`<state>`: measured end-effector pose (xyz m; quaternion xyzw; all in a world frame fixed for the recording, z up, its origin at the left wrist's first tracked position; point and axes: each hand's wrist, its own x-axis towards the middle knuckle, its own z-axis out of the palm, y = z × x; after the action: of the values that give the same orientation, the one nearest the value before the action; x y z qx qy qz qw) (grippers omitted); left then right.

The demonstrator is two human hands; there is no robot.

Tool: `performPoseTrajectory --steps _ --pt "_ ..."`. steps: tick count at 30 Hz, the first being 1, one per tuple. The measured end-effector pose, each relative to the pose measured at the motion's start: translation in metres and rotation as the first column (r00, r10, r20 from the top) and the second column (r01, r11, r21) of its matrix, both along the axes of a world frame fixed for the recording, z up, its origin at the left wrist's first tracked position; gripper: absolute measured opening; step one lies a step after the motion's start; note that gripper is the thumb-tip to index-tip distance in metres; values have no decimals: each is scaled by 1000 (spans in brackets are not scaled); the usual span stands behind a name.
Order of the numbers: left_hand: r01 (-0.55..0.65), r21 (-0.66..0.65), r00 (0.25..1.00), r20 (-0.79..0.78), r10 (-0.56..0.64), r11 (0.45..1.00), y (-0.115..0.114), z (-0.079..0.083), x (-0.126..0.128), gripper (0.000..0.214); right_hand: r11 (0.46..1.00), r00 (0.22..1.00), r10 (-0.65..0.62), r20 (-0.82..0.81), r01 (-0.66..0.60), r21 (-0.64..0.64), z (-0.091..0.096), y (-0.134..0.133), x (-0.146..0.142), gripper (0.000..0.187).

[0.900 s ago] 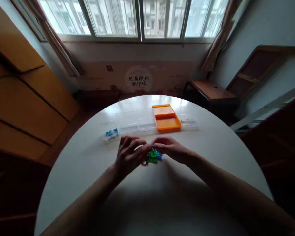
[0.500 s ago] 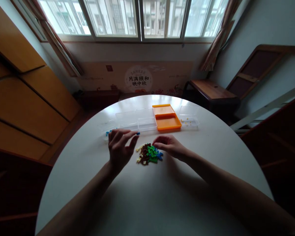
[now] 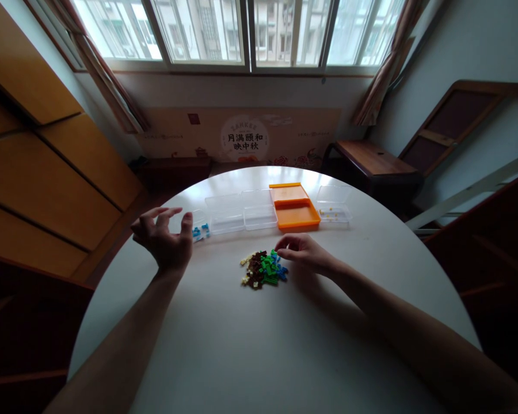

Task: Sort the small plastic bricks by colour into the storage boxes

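Observation:
My left hand (image 3: 166, 236) is raised over the left side of the table, fingers spread apart and nothing visible in them. Just right of its thumb, a small clear box (image 3: 202, 238) holds several blue bricks (image 3: 201, 232); the hand hides part of this box. My right hand (image 3: 304, 252) is closed, thumb and forefinger drawn together at the upper right edge of a pile of small toy bricks (image 3: 270, 269). The pile mixes cream, brown, green and blue pieces. What the right fingertips hold, if anything, is too small to make out.
Clear lidded boxes (image 3: 259, 217) stand open in a row beyond the pile. Beside them lies an open orange box (image 3: 300, 224), then a clear box (image 3: 336, 219) with several yellow bits. The round white table (image 3: 259, 351) has a curved far edge before the window wall.
My left hand has moved left from above the pile, and the blue brick it pinched is out of its fingers, which have spread. My right hand has shifted slightly right.

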<state>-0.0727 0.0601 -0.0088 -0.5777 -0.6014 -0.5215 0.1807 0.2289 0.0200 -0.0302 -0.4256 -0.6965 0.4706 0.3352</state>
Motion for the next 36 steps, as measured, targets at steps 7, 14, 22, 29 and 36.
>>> performPoseTrajectory --steps 7,14,22,29,36 --pt "150 30 970 -198 -141 988 -7 -3 9 16 995 977 86 198 -94 33 7 1 9 18" --pt "419 -39 821 -410 -397 907 -15 -1 23 8 958 891 171 421 -251 141 17 -1 11 21" --pt "590 -170 631 -512 -582 789 -22 -1 35 7 937 871 151 467 -277 215 18 -5 6 17" --pt "660 -283 505 -518 -690 695 -30 -1 45 4 921 891 111 440 -259 290 12 -3 7 16" --pt "700 -281 439 -555 -707 656 -40 6 58 2 964 967 22 255 -88 252 11 -5 -1 11"
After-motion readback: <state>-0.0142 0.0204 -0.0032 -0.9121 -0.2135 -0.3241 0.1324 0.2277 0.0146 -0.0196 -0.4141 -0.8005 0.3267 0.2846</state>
